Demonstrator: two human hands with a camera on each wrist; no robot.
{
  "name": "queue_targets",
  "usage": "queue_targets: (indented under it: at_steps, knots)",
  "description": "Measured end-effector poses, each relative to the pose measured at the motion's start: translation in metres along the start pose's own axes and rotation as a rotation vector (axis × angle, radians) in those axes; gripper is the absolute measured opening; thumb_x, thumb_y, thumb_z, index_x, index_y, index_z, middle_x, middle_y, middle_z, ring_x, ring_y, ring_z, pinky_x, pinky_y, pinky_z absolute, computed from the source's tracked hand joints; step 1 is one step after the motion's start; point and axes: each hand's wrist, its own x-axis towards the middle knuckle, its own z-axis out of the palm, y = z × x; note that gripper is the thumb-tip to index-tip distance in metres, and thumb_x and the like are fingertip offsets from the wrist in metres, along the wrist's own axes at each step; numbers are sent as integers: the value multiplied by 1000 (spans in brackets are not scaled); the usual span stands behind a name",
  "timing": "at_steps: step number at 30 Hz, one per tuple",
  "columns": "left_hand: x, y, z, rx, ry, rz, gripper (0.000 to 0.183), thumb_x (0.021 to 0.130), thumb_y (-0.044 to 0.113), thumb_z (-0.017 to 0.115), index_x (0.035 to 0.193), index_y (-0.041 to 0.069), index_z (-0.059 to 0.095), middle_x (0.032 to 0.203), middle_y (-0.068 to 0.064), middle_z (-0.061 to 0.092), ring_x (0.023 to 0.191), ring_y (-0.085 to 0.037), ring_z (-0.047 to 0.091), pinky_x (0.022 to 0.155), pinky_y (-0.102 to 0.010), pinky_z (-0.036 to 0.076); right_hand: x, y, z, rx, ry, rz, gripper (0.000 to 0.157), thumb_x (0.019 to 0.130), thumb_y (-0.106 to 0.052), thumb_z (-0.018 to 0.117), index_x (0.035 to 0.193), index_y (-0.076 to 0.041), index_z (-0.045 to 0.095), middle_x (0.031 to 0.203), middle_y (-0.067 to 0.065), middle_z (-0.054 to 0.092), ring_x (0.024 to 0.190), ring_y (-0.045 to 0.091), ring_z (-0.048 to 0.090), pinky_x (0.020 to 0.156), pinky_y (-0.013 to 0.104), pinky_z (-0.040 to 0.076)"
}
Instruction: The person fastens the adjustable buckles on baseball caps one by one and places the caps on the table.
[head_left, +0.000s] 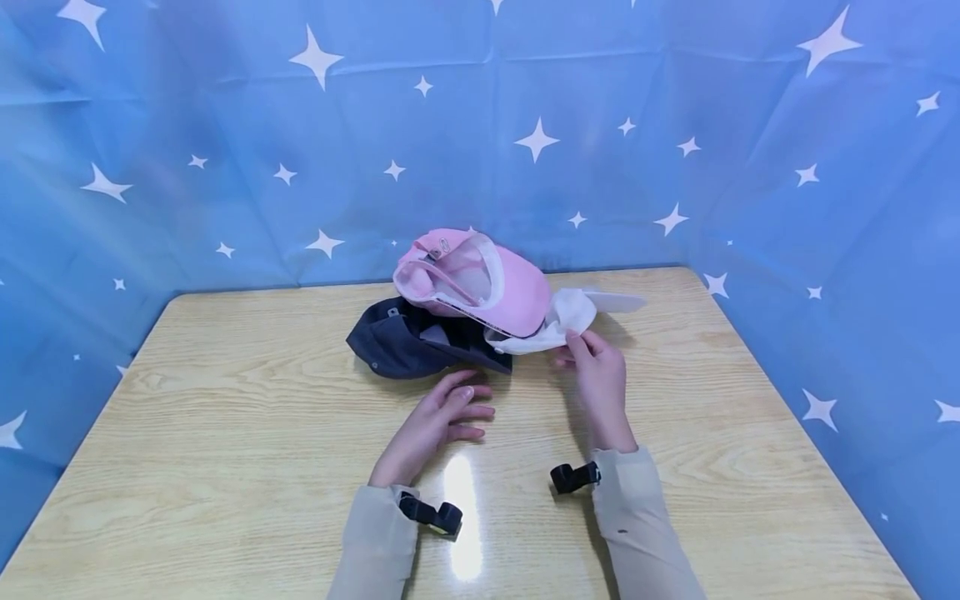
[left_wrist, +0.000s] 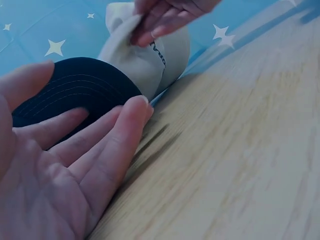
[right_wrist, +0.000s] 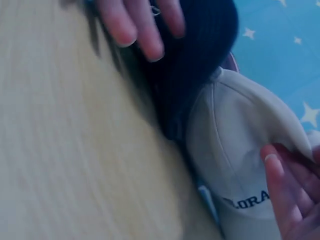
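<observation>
Three caps lie heaped at the far side of the table. A pink cap [head_left: 525,292] rests on top, its inside and back strap showing. Beneath it on the left is a dark navy cap [head_left: 397,346], its stitched brim [left_wrist: 75,85] facing the left palm. To the right sits a white cap [head_left: 573,311] with dark lettering on its front, partly covered by the pink one. My right hand [head_left: 602,379] pinches the white cap's fabric between thumb and fingers. My left hand [head_left: 435,421] is spread, fingers extended, just in front of the navy cap's brim.
The wooden table [head_left: 225,458] has rounded far corners. A blue cloth backdrop [head_left: 450,167] with white stars stands behind it and along both sides. Each wrist wears a black strap-on camera, one of them the left camera [head_left: 442,517].
</observation>
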Motion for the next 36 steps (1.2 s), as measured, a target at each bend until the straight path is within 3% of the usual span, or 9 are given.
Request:
queue_targets:
  at_steps: [7, 13, 19, 24, 31, 36]
  knots:
    - [-2, 4, 1, -43, 55, -43, 61, 90, 39, 49, 141, 27, 17, 139, -7, 32, 113, -29, 48, 80, -43, 48, -6, -18, -7, -30, 21, -47, 25, 91, -16, 51, 102, 3, 63, 89, 24, 63, 78, 24, 63, 70, 31, 51]
    - [-6, 16, 7, -39, 17, -53, 62, 93, 35, 44, 143, 24, 9, 145, -8, 20, 118, -32, 42, 84, -44, 45, -5, -23, -15, -38, 44, -77, 26, 91, -21, 51, 99, 0, 64, 85, 22, 64, 75, 24, 62, 68, 29, 51]
    - [-9, 25, 12, -15, 6, -61, 65, 93, 38, 44, 144, 23, 6, 146, -4, 18, 120, -32, 40, 85, -45, 44, -3, -30, -22, -20, 106, -74, 27, 91, -23, 52, 96, 0, 65, 82, 18, 65, 77, 27, 61, 69, 31, 51]
    - [-9, 23, 10, -24, 3, -50, 62, 94, 35, 42, 144, 23, 6, 147, -1, 18, 121, -32, 38, 85, -46, 44, 0, -28, -27, 22, 146, -109, 26, 90, -22, 53, 92, 0, 66, 77, 14, 64, 71, 24, 61, 66, 28, 51]
    - [-1, 6, 3, -42, 55, -25, 54, 94, 33, 43, 141, 31, 16, 143, 0, 26, 115, -30, 46, 79, -42, 48, 2, -22, -29, 100, 143, -151, 24, 91, -20, 51, 89, 0, 64, 78, 11, 60, 65, 20, 58, 63, 27, 50]
    - [-1, 5, 2, -37, 29, -8, 58, 91, 37, 48, 141, 24, 21, 141, -7, 31, 116, -31, 45, 80, -43, 48, 1, -24, -24, 73, 110, -167, 22, 90, -16, 49, 86, 1, 63, 75, 8, 58, 63, 19, 57, 62, 28, 49]
